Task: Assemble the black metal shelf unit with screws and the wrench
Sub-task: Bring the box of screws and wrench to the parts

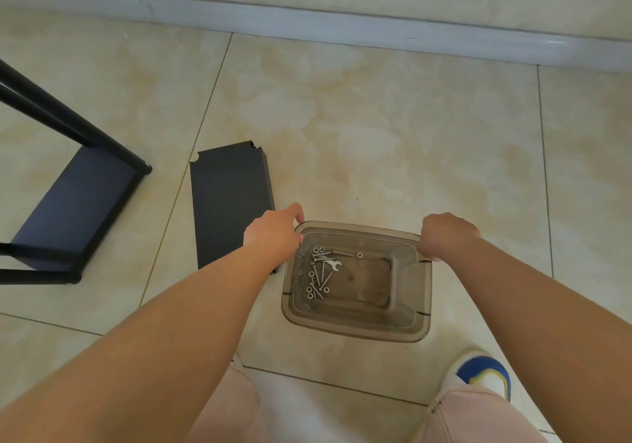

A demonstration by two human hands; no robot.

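The tiled floor fills nearly everything I see, with a pale baseboard running across the top from ten to two o'clock. The widest open stretch of tile lies from twelve to three o'clock, between the baseboard and my hands.

At nine o'clock stands the partly built black shelf frame, its round posts slanting in from the left edge and one dark shelf set low between them; its near foot rests on the floor at about eight o'clock. Just right of it, with a strip of bare tile between, a loose black shelf panel lies flat, its notched far corners pointing toward eleven o'clock. Its near right corner is hidden under my left forearm.

At centre, toward five o'clock, sits a smoky clear plastic bin, just beside the panel's right edge. My left hand grips the bin's far left rim corner, fingers curled over the edge. My right hand grips the far right rim corner the same way.

Inside the bin, bunched against its left wall, lie the silver screws with some washers, and a small flat wrench at the heap's right side.

My blue and white shoe is at five o'clock.
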